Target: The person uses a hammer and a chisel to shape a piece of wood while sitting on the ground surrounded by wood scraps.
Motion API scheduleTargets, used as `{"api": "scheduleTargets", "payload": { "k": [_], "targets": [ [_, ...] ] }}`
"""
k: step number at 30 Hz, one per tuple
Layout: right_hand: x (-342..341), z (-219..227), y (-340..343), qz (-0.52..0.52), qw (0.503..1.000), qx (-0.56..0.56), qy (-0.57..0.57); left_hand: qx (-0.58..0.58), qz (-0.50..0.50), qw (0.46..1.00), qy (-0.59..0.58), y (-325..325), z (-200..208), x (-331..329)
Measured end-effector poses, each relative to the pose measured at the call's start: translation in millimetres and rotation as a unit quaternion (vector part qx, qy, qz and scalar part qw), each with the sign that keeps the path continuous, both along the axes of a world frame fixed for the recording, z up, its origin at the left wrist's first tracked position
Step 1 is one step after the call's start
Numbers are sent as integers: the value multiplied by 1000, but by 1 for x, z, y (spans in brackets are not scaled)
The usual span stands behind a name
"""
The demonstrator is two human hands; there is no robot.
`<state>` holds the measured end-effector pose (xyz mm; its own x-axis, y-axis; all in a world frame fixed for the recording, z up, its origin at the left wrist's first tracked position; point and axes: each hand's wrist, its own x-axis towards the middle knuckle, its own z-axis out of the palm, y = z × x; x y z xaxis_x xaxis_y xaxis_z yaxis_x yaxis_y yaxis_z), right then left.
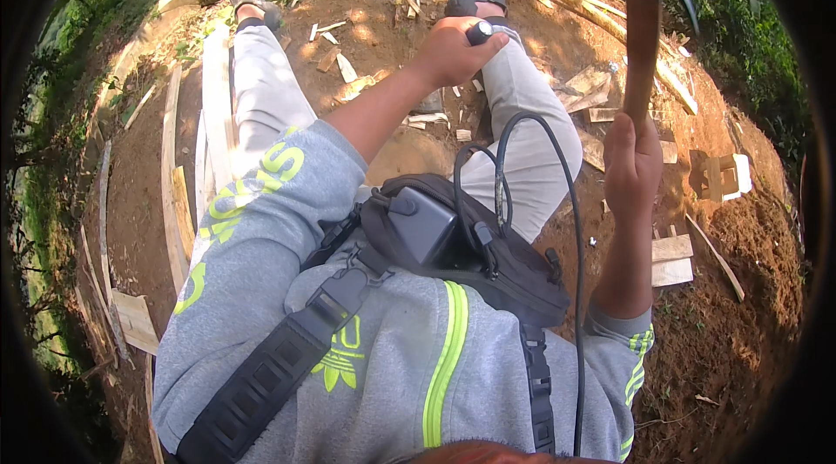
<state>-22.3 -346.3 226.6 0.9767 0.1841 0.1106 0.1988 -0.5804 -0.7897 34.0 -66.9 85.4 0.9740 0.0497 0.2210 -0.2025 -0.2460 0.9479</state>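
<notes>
My left hand [455, 53] is out in front, above my right shin, with its fingers wrapped round a black handle [479, 32] that has a round, shiny end. That end faces up past my thumb; the rest of the tool is hidden by my fist and forearm. On the right, my right hand [633, 159] grips a claw hammer [643, 55] low on its wooden shaft. The hammer is raised, its dark metal head well above my fist and apart from the black handle.
My legs are stretched apart on brown soil. Wood chips [347, 69] and offcuts [585, 88] lie between and beside them. Long boards [171, 159] run along my left, and a pole [601, 16] crosses beyond my right foot. A black pouch [461, 246] with a looping cable [570, 168] sits at my waist.
</notes>
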Motion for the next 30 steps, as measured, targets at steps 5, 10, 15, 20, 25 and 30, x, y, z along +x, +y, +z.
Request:
{"api": "scheduleTargets", "payload": {
  "k": [5,10,15,20,25,30],
  "targets": [
    [-3,-2,10,28,987,-161,-1,-34,0,999,10,-4,-4,-3],
    [-1,-16,-3,24,996,-85,5,-5,4,1000,9,-3,-2,-2],
    [7,19,2,-17,980,-198,-3,-77,-30,993,80,3,-6,-3],
    [4,2,-5,30,999,19,-4,-42,-5,998,49,0,-3,-2],
    [0,-8,17,27,990,-133,24,-60,-44,993,96,9,6,-4],
    [-6,-28,9,7,1000,-1,-2,-95,-56,988,105,4,5,-4]
  ]
}}
